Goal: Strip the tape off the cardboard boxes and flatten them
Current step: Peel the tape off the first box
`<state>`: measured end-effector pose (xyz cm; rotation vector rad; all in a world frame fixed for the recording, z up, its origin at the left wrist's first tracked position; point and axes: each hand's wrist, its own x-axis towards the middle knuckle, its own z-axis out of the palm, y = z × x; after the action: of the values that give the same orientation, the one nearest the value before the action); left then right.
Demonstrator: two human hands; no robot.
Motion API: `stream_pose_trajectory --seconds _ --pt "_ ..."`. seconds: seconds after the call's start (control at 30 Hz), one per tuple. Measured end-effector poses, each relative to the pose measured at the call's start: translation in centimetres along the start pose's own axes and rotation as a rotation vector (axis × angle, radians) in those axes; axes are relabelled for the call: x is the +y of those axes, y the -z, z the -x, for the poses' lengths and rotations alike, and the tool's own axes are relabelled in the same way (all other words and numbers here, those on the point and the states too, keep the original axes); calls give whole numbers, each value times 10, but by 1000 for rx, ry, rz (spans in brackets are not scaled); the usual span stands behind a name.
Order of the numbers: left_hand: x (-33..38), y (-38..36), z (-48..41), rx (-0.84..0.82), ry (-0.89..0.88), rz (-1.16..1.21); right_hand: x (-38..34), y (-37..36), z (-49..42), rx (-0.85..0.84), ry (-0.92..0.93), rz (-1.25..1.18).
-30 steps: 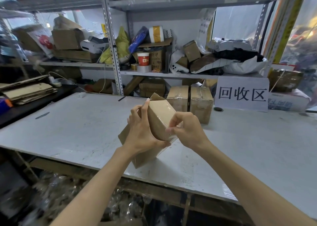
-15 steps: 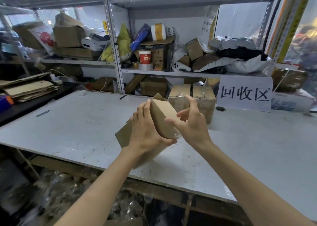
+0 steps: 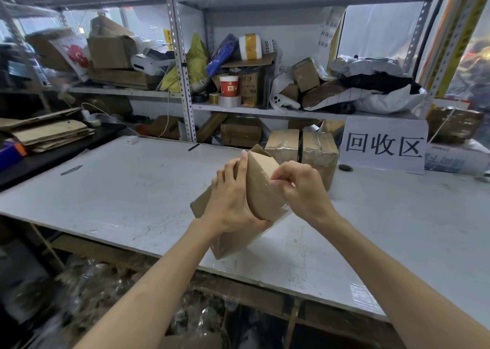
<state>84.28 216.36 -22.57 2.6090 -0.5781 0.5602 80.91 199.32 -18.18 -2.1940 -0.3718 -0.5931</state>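
A small brown cardboard box (image 3: 261, 187) stands tilted on one lower corner on the white table (image 3: 127, 189), its flaps partly open at the far top. My left hand (image 3: 230, 197) grips its left side, thumb under the near face. My right hand (image 3: 299, 187) has its fingertips curled at the box's right edge, pinching at the clear tape (image 3: 273, 181) there. Two taped boxes (image 3: 302, 147) stand side by side just behind.
A white sign with black characters (image 3: 384, 147) leans at the back right. Flattened cardboard (image 3: 50, 134) is stacked on a dark bench at left. Metal shelving (image 3: 183, 83) crammed with boxes, tape rolls and bags runs along the back. Clear plastic scrap lies under the table.
My right hand, spread open half a second ago, has curled its fingers back onto the box's right edge. The box stays tilted in my left hand.
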Motion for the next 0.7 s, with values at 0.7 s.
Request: stream_pose_trajectory --seconds 0.7 --pt "-14 -11 1 175 116 324 17 13 3 239 -194 -69"
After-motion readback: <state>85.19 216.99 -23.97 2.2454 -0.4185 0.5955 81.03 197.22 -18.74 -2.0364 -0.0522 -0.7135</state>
